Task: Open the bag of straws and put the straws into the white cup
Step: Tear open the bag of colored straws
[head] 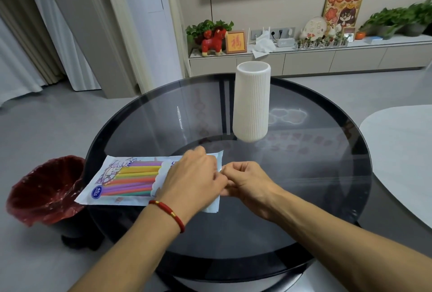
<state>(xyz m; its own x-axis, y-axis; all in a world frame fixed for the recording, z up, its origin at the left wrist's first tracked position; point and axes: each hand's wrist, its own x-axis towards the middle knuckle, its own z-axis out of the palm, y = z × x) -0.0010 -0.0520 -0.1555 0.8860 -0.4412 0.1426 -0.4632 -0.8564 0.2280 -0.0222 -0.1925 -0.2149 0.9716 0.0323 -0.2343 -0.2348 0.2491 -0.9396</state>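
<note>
Bag (131, 179) of straws (133, 180) lies flat on the desk (304, 174), sealed, near its left edge. Left hand (191, 174) holds its right end down, fingers curled; right hand (245, 180) pinches that end's edge. White cup (252, 101) stands upright behind, well apart.
</note>
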